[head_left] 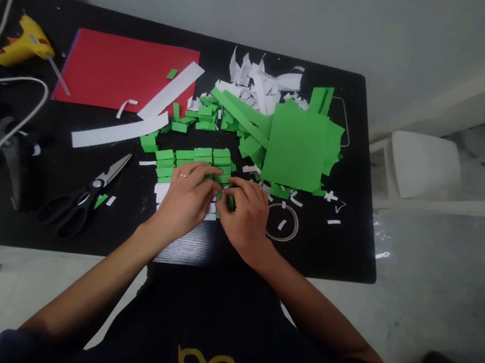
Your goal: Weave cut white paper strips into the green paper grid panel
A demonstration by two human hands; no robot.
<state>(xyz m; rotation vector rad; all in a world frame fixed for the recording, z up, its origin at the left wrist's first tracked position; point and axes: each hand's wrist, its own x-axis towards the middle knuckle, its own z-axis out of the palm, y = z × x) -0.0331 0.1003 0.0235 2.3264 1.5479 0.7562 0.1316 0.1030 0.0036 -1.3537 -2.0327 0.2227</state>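
Note:
My left hand (191,195), with a ring on one finger, and my right hand (246,214) meet over rows of small folded green paper pieces (203,154) near the table's front. The fingers of both are closed, thumbs and fingertips pinching a small green folded paper piece (230,202) that they largely hide. White folded paper pieces (160,191) form the lower rows, partly covered by my left hand. Behind my hands lies a loose heap of folded green pieces (207,116).
Black-handled scissors (97,184) lie open on the left, near a yellow glue gun (27,43) with its cable. A red sheet (121,73), white paper strips (116,131), crumpled white scraps (263,80), stacked green paper squares (296,147) and a tape ring (294,229) surround the work.

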